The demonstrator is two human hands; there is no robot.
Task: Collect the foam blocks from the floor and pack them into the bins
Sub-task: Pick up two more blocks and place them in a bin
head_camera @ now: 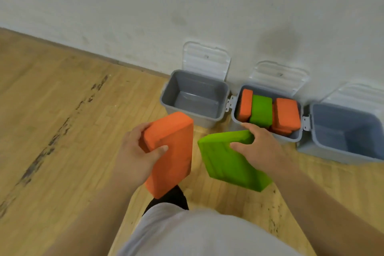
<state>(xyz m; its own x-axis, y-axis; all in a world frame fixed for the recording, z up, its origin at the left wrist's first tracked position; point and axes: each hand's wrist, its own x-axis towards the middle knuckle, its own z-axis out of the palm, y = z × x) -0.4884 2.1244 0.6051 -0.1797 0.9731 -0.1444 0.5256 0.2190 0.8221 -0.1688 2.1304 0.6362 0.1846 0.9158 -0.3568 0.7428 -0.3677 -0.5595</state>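
Note:
My left hand (138, 153) grips an orange foam block (173, 151) at its near-left edge and holds it in the air. My right hand (259, 147) grips a green foam block (226, 164) from its right side, also off the floor. Three grey bins stand along the wall with lids tipped open. The left bin (178, 108) is empty. The middle bin (235, 117) holds orange blocks (287, 115) and one green block (261, 112) standing on end. The right bin (311, 147) shows nothing inside. Both held blocks hover just in front of the left and middle bins.
A white wall (187, 6) runs behind the bins. The wooden floor (62, 120) stretches to the left with dark scuff marks. My leg in light trousers and a dark sock (172, 199) is below the blocks.

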